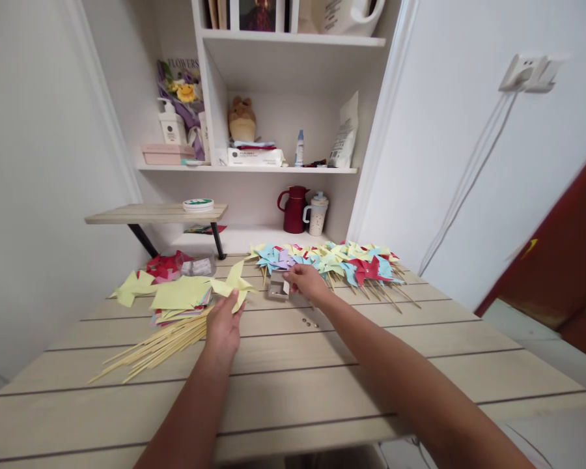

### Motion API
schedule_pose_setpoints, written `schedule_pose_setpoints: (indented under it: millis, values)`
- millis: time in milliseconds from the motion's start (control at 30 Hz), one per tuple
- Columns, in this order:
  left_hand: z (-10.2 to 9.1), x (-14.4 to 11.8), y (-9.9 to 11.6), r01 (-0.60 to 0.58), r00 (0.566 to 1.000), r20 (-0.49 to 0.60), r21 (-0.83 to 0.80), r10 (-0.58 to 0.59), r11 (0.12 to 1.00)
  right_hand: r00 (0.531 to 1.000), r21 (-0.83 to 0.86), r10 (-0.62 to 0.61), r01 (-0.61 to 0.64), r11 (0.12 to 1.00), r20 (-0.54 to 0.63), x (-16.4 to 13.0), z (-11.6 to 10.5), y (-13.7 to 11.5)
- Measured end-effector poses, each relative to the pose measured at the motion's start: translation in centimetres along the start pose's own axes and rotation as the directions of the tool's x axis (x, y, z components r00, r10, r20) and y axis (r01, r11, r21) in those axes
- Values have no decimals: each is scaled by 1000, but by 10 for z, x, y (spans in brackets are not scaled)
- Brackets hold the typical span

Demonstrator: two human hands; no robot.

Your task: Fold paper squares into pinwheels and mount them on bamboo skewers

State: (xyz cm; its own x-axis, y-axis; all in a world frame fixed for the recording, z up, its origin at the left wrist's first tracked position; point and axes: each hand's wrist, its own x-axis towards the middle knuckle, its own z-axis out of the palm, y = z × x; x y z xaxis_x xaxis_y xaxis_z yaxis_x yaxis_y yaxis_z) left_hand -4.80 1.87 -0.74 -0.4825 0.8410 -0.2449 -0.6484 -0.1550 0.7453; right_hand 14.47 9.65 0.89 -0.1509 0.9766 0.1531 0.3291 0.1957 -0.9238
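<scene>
My left hand (224, 319) is closed on a pale yellow paper pinwheel (234, 281), pinching it near its lower middle. My right hand (305, 281) has its fingers curled at the right edge of a small open box (276, 286) that rests on the table; the fingertips are partly hidden. A few tiny metal pieces (308, 322) lie on the table below the box. Left of my left hand is a stack of yellow and coloured paper sheets (180, 294). Thin wooden sticks (163, 342) fan out in front of the stack.
Many finished pinwheels on sticks (332, 260) are piled at the back right. Red paper pieces (166, 266), a clear container (198, 265) and another yellow pinwheel (133, 288) sit at the left. Behind stand a small riser (151, 213), a red jug (294, 212) and a cup (317, 215).
</scene>
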Motion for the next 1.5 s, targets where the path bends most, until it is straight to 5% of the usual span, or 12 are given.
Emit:
schedule_pose_setpoints:
  millis: [200,433,700,1000,1500]
  values:
    - [-1,0,-2,15,998,54,7,-15,1000,998,-164,-36,26,986,-60,8,28,2]
    - [-2,-4,-4,30,990,139,71,-39,997,972,-271,-185,140,952,-147,-4,-2,1]
    - [2,-24,-25,-18,944,314,351,-100,936,986,-100,-165,162,982,-22,-55,-35,9]
    - [8,-33,-31,-101,922,384,348,-43,932,987,175,-137,122,977,79,-69,-24,-2]
    - [11,-41,-33,-263,883,469,435,33,861,979,167,-9,-26,986,203,-71,-9,6]
